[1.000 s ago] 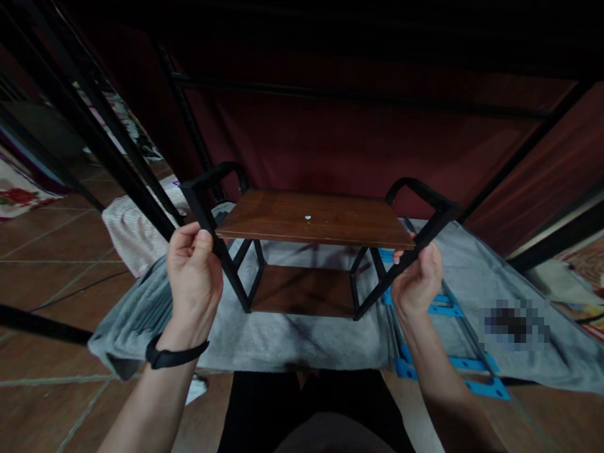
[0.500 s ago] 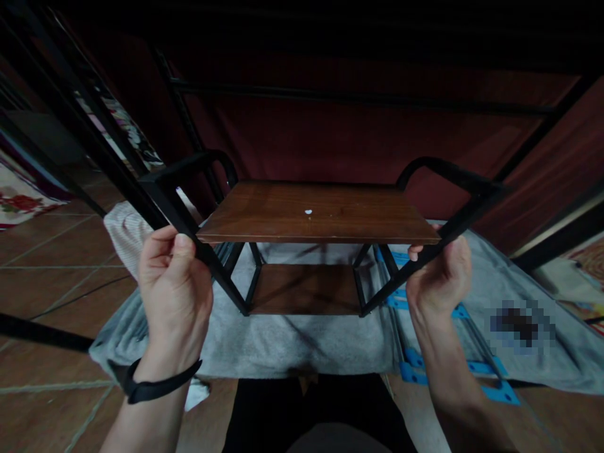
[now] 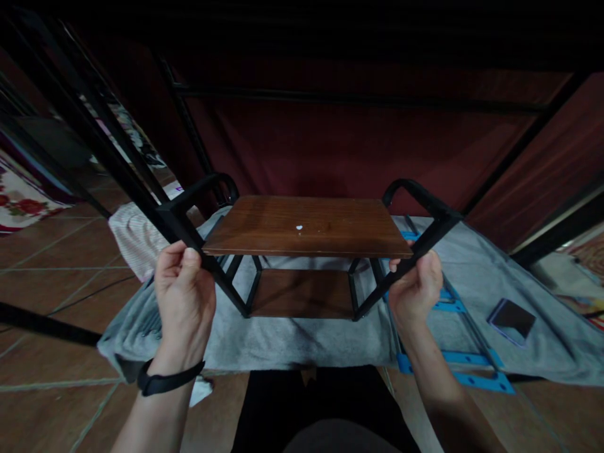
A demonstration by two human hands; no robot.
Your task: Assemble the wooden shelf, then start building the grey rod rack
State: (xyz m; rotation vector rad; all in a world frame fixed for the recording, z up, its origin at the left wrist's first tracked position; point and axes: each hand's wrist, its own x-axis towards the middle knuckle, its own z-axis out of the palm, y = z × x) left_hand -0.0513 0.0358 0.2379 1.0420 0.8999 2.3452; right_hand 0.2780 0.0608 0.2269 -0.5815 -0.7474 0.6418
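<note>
We hold the rack [image 3: 223,280] by its 2 sides: our left hand [image 3: 185,302] pinches the black upright on the left, and our right hand [image 3: 414,292] is closed round the one on the right. The rack rests on the grey cloth [image 3: 302,349], its 2 brown boards [image 3: 306,217] 1 above the other. Blue parts [image 3: 482,381] lie near our right hand; farther right lies a phone [image 3: 512,322].
</note>
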